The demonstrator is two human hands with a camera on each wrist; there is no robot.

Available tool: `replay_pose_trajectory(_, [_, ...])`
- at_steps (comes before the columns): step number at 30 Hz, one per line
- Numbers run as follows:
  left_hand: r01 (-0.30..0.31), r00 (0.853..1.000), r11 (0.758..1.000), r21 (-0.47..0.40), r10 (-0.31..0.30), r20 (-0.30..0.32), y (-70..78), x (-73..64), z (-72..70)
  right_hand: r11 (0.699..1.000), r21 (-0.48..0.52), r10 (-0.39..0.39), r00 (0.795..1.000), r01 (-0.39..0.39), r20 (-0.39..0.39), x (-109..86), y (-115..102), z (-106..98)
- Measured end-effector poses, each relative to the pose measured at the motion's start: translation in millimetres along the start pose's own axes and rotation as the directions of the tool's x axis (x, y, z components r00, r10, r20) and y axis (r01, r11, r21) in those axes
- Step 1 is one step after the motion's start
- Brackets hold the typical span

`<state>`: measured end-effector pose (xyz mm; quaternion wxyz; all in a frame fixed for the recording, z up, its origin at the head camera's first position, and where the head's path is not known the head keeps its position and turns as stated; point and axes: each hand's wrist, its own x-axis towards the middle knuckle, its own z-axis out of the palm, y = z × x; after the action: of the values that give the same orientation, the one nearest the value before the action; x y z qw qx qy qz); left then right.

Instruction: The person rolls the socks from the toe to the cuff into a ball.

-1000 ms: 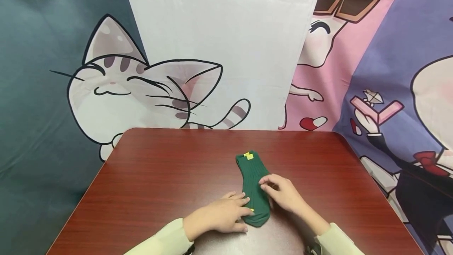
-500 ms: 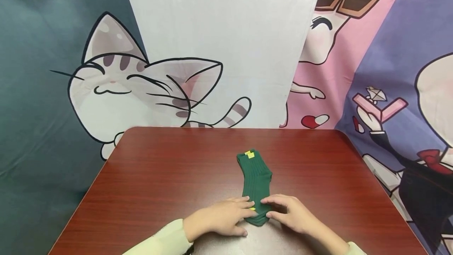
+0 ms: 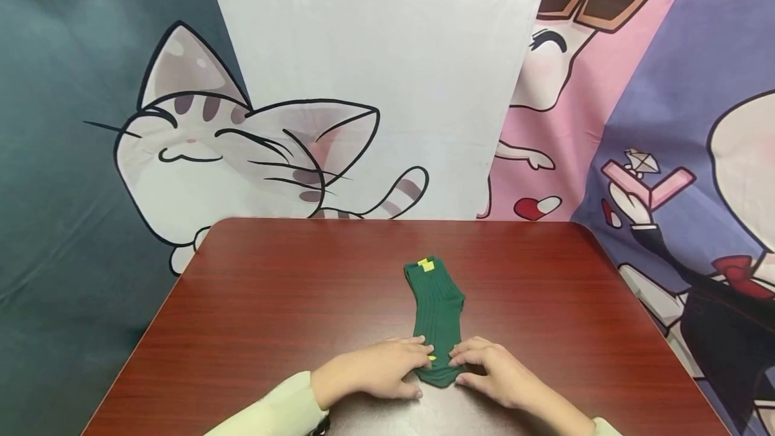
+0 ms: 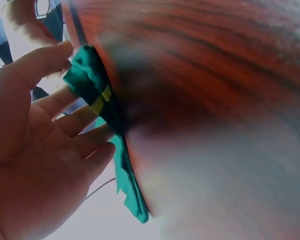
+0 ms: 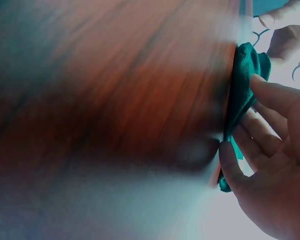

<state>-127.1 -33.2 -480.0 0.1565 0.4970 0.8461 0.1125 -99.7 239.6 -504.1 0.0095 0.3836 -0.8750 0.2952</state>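
Note:
Green ribbed socks (image 3: 437, 301) lie flat, one over another, with yellow patches at the far cuff and near the toe end. My left hand (image 3: 387, 369) rests beside the near left edge, its extended fingertips on the fabric. At the near right edge, my right hand (image 3: 493, 372) touches the socks with gently bent fingers. In the left wrist view, the fingers of the left hand (image 4: 50, 135) lie along the socks (image 4: 125, 170), partly behind them. From the right wrist, the thumb of the right hand (image 5: 280, 165) shows at the green fabric (image 5: 242, 75).
The socks lie on a reddish-brown wooden table (image 3: 290, 281) with rounded far corners. Directly behind it hangs a cloth backdrop (image 3: 387, 52) printed with a cartoon cat and figures.
My right hand has come from the middle of the socks down to the near right edge, then closer against it. My left hand stays almost in place. The socks have barely shifted.

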Motion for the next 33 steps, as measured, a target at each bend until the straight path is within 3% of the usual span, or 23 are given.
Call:
replay_pose_trajectory(7, [0.01,0.999,0.999,0.032,-0.009,-0.038,2.8,3.3,0.0,0.999,-0.025,0.03,1.0,-0.03,0.001,1.8,-4.8,3.7])
replay_pose_trajectory(18, [0.161,0.982,0.97,0.182,-0.14,-0.126,16.7,15.8,4.2,0.984,-0.022,0.176,0.983,-0.176,0.04,11.6,-14.0,5.0])
replay_pose_trajectory(26, [0.166,0.983,0.95,0.263,-0.139,-0.121,17.9,19.3,8.4,0.984,0.006,0.177,0.983,-0.178,0.051,10.7,-13.0,5.3])
replay_pose_trajectory(33, [0.178,0.98,0.936,0.303,-0.141,-0.141,19.5,21.6,11.2,0.965,0.072,0.245,0.965,-0.252,0.098,12.6,-10.9,-0.2])
